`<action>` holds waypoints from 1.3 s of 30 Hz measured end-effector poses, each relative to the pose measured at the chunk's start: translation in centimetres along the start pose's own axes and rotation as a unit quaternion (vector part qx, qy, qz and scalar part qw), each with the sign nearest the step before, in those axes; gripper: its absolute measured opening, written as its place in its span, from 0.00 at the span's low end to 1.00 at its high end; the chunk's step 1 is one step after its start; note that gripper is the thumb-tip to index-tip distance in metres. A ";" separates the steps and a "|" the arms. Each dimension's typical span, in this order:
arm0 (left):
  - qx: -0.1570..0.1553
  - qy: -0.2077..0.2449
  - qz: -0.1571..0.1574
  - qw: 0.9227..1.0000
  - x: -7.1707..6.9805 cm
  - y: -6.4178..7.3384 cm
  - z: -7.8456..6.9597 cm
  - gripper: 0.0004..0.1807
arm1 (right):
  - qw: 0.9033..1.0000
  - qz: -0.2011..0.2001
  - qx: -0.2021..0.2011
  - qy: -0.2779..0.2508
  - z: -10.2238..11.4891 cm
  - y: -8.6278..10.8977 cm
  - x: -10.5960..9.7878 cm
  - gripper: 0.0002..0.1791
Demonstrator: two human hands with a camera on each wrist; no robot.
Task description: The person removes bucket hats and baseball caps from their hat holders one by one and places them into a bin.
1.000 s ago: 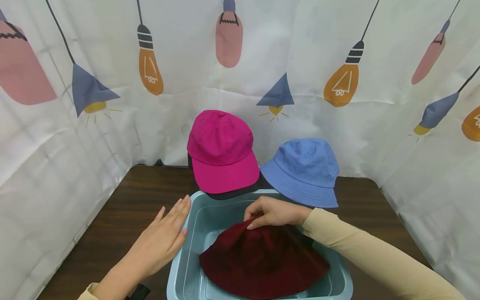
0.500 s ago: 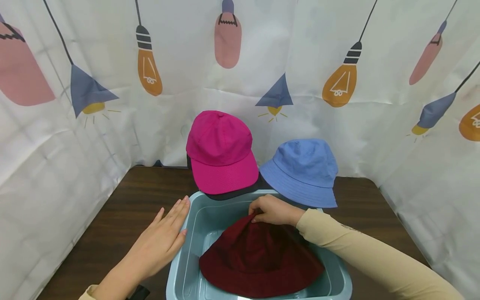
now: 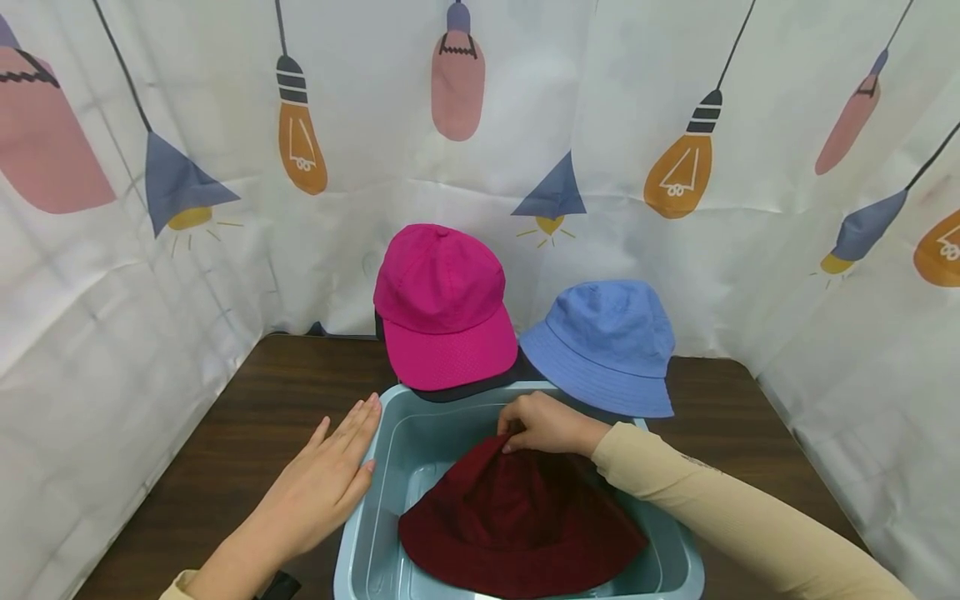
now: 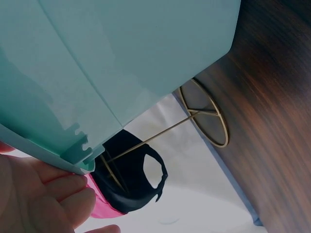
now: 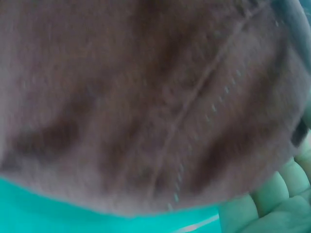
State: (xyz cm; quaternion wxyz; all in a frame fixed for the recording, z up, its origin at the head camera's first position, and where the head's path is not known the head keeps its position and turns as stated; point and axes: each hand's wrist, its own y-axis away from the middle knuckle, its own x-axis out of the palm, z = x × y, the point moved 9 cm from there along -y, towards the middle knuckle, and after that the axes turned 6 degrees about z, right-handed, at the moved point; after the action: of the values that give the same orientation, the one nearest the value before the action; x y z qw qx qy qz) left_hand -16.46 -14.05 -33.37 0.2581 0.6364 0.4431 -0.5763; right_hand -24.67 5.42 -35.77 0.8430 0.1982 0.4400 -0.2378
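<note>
A dark red bucket hat (image 3: 517, 525) lies brim toward me inside a light blue plastic basin (image 3: 378, 500). My right hand (image 3: 551, 423) pinches the hat's far edge between thumb and fingers. In the right wrist view the hat's stitched cloth (image 5: 146, 107) fills most of the picture, with curled fingers at the lower right. My left hand (image 3: 318, 479) has its fingers straight and rests along the basin's left rim. The left wrist view shows those fingers against the outside of the basin wall (image 4: 121, 48).
Behind the basin, a pink cap (image 3: 442, 308) and a blue bucket hat (image 3: 607, 342) sit raised. A thin brass stand (image 4: 221, 128) carries the cap. The dark wooden table (image 3: 232, 450) ends at a white curtain printed with lamps (image 3: 375, 167).
My right hand has shifted slightly right and back with the pinched edge, and the red hat's right side has drawn in to the left. The left hand keeps its place.
</note>
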 end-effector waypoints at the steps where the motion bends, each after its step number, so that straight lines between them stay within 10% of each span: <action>1: 0.000 0.000 0.000 1.000 0.0 0.0 0.0 0.34 | 1.000 0.001 0.002 0.000 0.1 0.1 -0.1 0.04; 19: 0.000 0.001 0.000 1.000 0.0 0.0 0.0 0.34 | 0.998 -0.027 -0.007 -0.061 0.7 1.9 -1.9 0.08; 30: -0.003 0.006 0.010 1.000 0.2 -0.2 -0.1 0.34 | 0.978 -0.048 -0.025 -0.203 1.4 3.8 -3.8 0.10; 39: 0.000 0.003 0.004 1.000 0.0 -0.1 -0.1 0.34 | 0.972 -0.070 -0.051 -0.220 2.0 5.4 -5.0 0.11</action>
State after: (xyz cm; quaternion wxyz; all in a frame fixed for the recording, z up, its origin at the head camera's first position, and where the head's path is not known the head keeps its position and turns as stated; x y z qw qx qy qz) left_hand -16.50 -13.96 -33.37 0.2584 0.6399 0.4414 -0.5735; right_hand -22.77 9.83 -29.84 0.9093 0.0666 0.2679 -0.3112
